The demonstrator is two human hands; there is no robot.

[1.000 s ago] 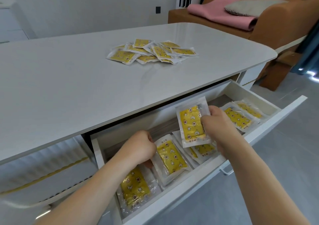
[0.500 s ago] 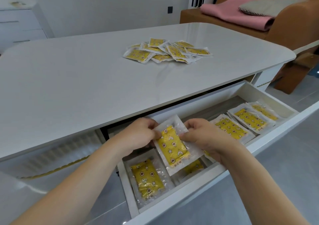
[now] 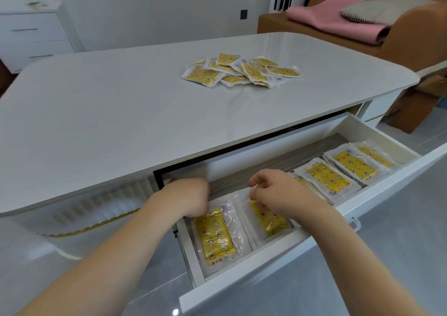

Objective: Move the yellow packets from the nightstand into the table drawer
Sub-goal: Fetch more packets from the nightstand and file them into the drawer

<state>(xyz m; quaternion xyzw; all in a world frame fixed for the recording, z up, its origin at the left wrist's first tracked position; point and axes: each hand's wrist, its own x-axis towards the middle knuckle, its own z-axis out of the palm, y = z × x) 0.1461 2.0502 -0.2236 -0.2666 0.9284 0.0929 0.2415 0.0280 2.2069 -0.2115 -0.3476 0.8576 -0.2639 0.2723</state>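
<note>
The white table drawer (image 3: 290,255) is pulled out and holds several yellow packets in a row. My right hand (image 3: 278,194) pinches the clear top edge of one yellow packet (image 3: 269,222), which lies second from the left in the drawer. My left hand (image 3: 186,198) is curled at the back left corner, over the top edge of the leftmost packet (image 3: 215,233); its fingertips are hidden. More packets (image 3: 329,179) lie overlapping toward the drawer's right end. A loose pile of yellow packets (image 3: 242,71) sits on the table top.
The white table top (image 3: 121,122) overhangs the back of the drawer. A white chest of drawers (image 3: 36,34) stands at the far left. A brown sofa (image 3: 411,37) with a pink blanket stands at the back right. Grey floor lies below the drawer.
The packet that both hands held above the drawer now lies flat in it. My left hand has let go of it and moved to the back left corner.
</note>
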